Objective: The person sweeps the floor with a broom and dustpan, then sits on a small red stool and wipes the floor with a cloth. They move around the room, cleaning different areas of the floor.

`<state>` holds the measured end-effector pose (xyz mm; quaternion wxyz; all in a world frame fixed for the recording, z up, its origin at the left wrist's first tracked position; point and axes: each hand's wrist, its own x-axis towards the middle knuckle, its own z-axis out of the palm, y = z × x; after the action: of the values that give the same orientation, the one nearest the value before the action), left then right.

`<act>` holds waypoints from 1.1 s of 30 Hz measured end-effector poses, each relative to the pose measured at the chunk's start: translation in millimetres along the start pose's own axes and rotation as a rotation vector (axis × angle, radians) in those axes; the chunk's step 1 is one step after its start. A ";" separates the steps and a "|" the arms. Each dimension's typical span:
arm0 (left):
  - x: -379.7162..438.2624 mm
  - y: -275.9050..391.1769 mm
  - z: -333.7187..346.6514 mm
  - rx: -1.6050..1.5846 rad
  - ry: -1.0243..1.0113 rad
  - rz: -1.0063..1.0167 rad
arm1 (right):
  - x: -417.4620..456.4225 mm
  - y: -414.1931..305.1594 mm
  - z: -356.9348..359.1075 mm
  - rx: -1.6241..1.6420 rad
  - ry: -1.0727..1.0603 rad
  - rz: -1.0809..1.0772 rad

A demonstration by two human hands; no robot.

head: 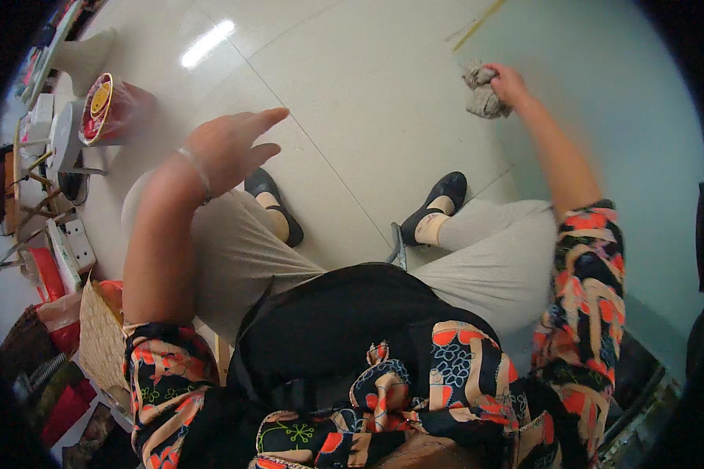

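At the upper right my right hand [509, 85] grips a crumpled grey-beige cloth [486, 97], held out beside a pale greenish, smooth surface. My left hand [229, 146] is raised in front of my left leg, its fingers extended and the thumb apart, with nothing in it; a bracelet circles the wrist. Between and beyond my feet, in black shoes [449, 190], lies the pale tiled floor [352, 105].
At the left stand a lined waste bin [135, 108] and a white stool [66, 138]. A power strip [81, 245], bags and piled fabrics [64, 410] crowd the lower left. The greenish surface [639, 176] runs along my right side. A metal leg [396, 243] shows between my knees.
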<state>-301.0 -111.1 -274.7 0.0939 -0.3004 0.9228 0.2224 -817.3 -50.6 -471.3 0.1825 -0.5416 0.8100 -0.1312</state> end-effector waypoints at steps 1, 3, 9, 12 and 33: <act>2.4 -0.2 -1.3 -0.011 -0.030 -0.035 | -3.9 23.1 23.6 -0.099 0.031 0.036; -12.4 3.6 -17.5 0.005 -0.067 -0.127 | -17.3 37.7 90.8 -0.091 0.081 0.148; -27.0 4.1 -19.4 -0.105 -0.030 -0.087 | -91.6 98.5 234.2 0.190 0.244 0.664; -31.2 3.0 -12.5 -0.127 -0.037 -0.103 | -87.5 36.8 261.6 0.522 0.360 0.724; -18.3 -6.8 -7.8 -0.111 -0.006 -0.009 | -126.1 -34.0 253.7 -0.270 -0.167 0.470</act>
<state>-282.6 -110.3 -264.6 0.0806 -0.3087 0.9073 0.2738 -634.3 49.4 -666.1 0.2002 -0.3676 0.9056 0.0691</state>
